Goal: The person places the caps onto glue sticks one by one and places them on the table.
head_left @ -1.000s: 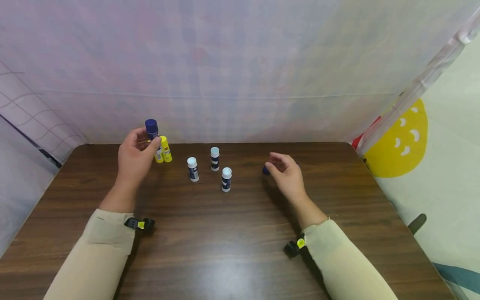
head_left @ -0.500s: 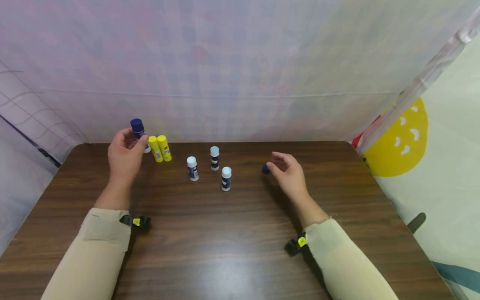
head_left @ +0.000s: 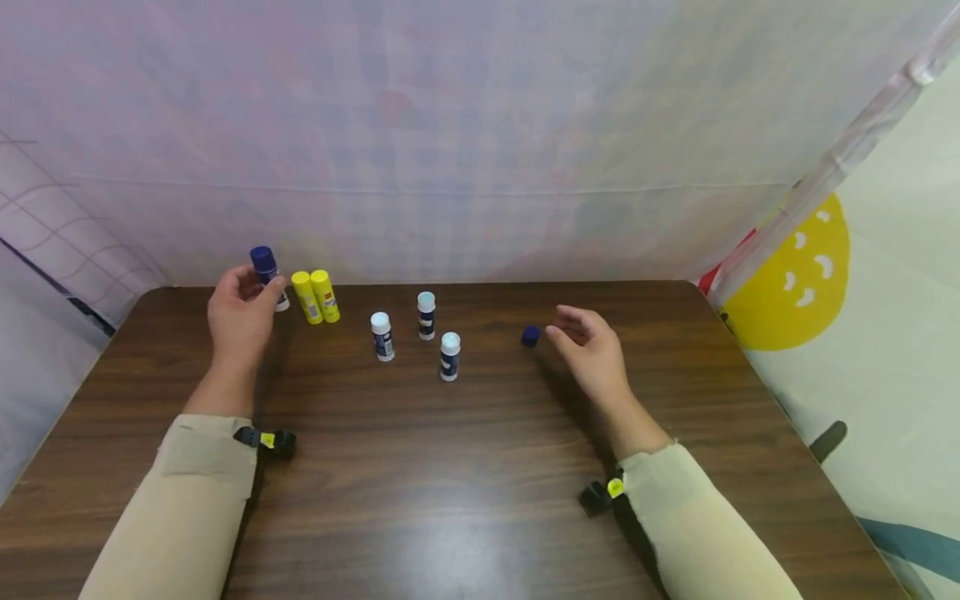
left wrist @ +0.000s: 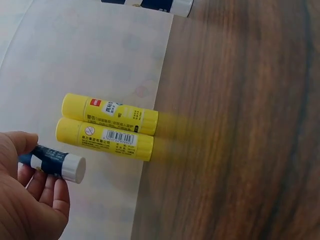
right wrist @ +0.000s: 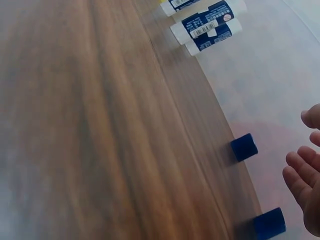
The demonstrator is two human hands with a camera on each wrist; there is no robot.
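A glue stick with a dark blue cap (head_left: 263,259) stands nearly upright in the grip of my left hand (head_left: 242,317), at the table's far left. The left wrist view shows the thumb and fingers round its blue-and-white body (left wrist: 52,162). Two yellow glue sticks (head_left: 316,297) stand side by side just right of this hand. My right hand (head_left: 596,358) holds nothing, its fingers loosely bent over the right part of the table. Just left of its fingertips lies a dark blue cap (head_left: 531,336). In the right wrist view a second blue cap (right wrist: 270,223) shows near that hand.
Three blue-and-white glue sticks with pale tops stand mid-table: one at left (head_left: 382,337), one at back (head_left: 427,316), one in front (head_left: 450,357). A pale cloth (head_left: 480,142) hangs behind the brown wooden table (head_left: 450,467).
My left hand has carried the blue-capped glue stick leftward and lower, from in front of the yellow sticks to beside them. My right hand has drawn slightly right, away from the blue cap.
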